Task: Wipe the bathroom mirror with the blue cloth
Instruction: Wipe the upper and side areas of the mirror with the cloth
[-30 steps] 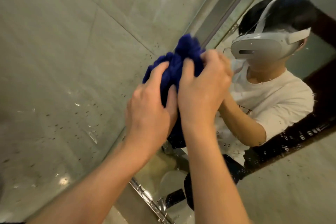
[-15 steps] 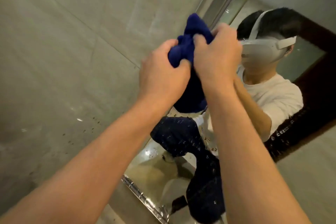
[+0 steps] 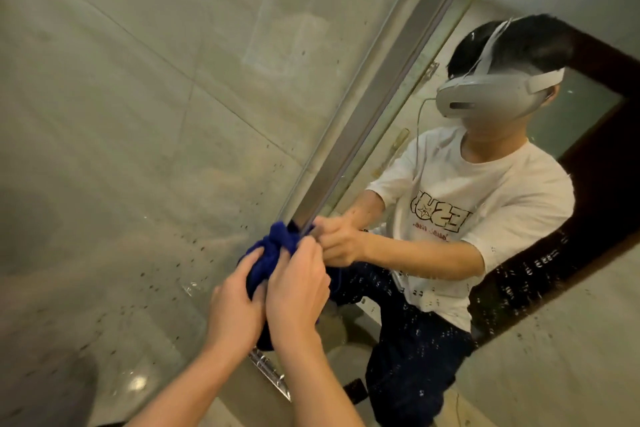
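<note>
We grip the bunched blue cloth [image 3: 268, 258] with both the left hand [image 3: 235, 305] and right hand [image 3: 296, 291], fingers curled round it, pressing it on the mirror [image 3: 433, 270] at its metal edge strip [image 3: 381, 90]. To wipe well, we should keep firm pressure and overlap strokes over the droplets (plenty remain). Compared with half a second ago, the cloth sits much lower along that edge.

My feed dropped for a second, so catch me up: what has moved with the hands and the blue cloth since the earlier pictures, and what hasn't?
Both hands carried the bunched blue cloth up along the mirror's left edge, then swept it down to a lower spot on that edge. Nothing was let go or newly taken. The left hand and right hand keep their grip on the cloth together; droplets still speckle the mirror.
</note>
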A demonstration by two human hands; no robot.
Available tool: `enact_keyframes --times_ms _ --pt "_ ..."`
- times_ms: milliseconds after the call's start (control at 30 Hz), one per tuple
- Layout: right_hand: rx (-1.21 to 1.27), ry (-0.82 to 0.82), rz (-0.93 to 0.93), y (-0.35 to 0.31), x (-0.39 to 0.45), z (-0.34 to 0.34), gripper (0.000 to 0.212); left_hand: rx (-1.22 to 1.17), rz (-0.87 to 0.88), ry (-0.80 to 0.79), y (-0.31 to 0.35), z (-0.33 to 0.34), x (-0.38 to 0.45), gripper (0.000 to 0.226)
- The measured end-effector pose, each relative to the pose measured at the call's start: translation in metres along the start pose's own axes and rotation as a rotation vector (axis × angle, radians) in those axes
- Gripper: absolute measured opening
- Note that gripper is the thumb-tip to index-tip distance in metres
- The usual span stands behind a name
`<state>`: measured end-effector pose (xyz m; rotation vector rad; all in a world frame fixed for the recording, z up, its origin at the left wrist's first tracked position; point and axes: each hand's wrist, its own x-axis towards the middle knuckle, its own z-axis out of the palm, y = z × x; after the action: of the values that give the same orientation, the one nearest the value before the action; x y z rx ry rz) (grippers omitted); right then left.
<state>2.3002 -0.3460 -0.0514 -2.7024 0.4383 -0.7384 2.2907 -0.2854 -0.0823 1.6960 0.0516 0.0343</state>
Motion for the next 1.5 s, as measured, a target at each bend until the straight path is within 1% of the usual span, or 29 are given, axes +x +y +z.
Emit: enact_keyframes --times_ms 33,67,167,233,300,400,433,500,567,600,700,733,767,800,833,867,900,933,967,1033,1133,1200,1267,1400,1433,1500 --pt "-0.026 -0.076 0.048 0.002 0.002 -0.001 0.022 -0.005 -0.036 -0.012 -0.006 -0.001 -0.001 0.053" --pt "-0.041 -0.088 0.081 0.000 0.000 -0.003 0.022 -0.004 -0.057 -0.018 -0.008 -0.002 -0.001 0.052" --pt "-0.055 -0.103 0.067 -0.006 0.001 -0.020 0.022 -0.007 -0.067 -0.013 0.005 -0.006 0.001 0.049" --pt "-0.036 -0.059 0.042 -0.014 0.016 -0.044 0.022 -0.016 -0.002 0.015 0.029 -0.007 0.002 0.048" --pt "-0.042 0.055 -0.032 -0.026 0.039 -0.075 0.021 0.002 0.101 0.075 0.068 -0.009 0.005 0.045" --pt "-0.021 0.263 -0.124 -0.051 0.077 -0.136 0.022 0.023 0.295 0.160 0.148 -0.015 0.003 0.038" --pt "-0.026 0.324 -0.142 -0.062 0.092 -0.160 0.021 0.018 0.367 0.180 0.176 -0.018 0.004 0.033" --pt "0.006 0.396 -0.147 -0.079 0.124 -0.204 0.018 0.040 0.490 0.206 0.227 -0.022 0.010 0.018" --pt "0.062 0.471 -0.162 -0.091 0.148 -0.231 0.018 0.075 0.570 0.253 0.258 -0.025 0.017 0.005" --pt "0.083 0.504 -0.178 -0.093 0.153 -0.235 0.018 0.085 0.603 0.277 0.264 -0.024 0.019 0.007" --pt "0.089 0.590 -0.263 -0.085 0.149 -0.217 0.016 0.113 0.665 0.300 0.249 -0.018 0.018 0.035" --pt "0.085 0.600 -0.263 -0.084 0.140 -0.210 0.016 0.132 0.673 0.300 0.239 -0.017 0.017 0.041" --pt "0.068 0.590 -0.250 -0.075 0.139 -0.199 0.016 0.156 0.674 0.299 0.227 -0.016 0.017 0.044" --pt "0.065 0.544 -0.231 -0.066 0.137 -0.186 0.014 0.183 0.662 0.289 0.213 -0.016 0.018 0.045" --pt "0.100 0.468 -0.230 -0.056 0.134 -0.171 0.011 0.218 0.633 0.268 0.197 -0.016 0.017 0.046" --pt "0.148 0.347 -0.242 -0.047 0.124 -0.155 0.008 0.254 0.579 0.232 0.177 -0.018 0.016 0.046" --pt "0.164 0.242 -0.252 -0.037 0.113 -0.139 0.007 0.281 0.508 0.186 0.156 -0.018 0.014 0.047" --pt "0.121 0.181 -0.235 -0.031 0.098 -0.125 0.011 0.300 0.428 0.140 0.137 -0.018 0.011 0.049" --pt "0.056 0.161 -0.202 -0.026 0.083 -0.114 0.016 0.307 0.364 0.104 0.123 -0.018 0.007 0.049" --pt "-0.006 0.162 -0.188 -0.025 0.066 -0.108 0.020 0.279 0.327 0.093 0.114 -0.016 0.005 0.047" --pt "-0.071 0.138 -0.188 -0.037 0.074 -0.128 0.021 0.296 0.372 0.135 0.136 -0.015 0.014 0.032" --pt "-0.053 0.197 -0.200 -0.047 0.092 -0.156 0.019 0.273 0.466 0.177 0.165 -0.017 0.013 0.023" --pt "-0.044 0.284 -0.228 -0.067 0.113 -0.195 0.019 0.241 0.569 0.233 0.207 -0.020 0.014 0.014" --pt "-0.007 0.398 -0.209 -0.111 0.169 -0.285 0.021 0.223 0.657 0.331 0.315 -0.031 0.025 0.013" --pt "0.016 0.425 -0.220 -0.118 0.179 -0.303 0.020 0.193 0.689 0.344 0.333 -0.032 0.027 0.011" --pt "0.053 0.435 -0.232 -0.126 0.182 -0.316 0.014 0.148 0.733 0.356 0.341 -0.033 0.030 0.011"
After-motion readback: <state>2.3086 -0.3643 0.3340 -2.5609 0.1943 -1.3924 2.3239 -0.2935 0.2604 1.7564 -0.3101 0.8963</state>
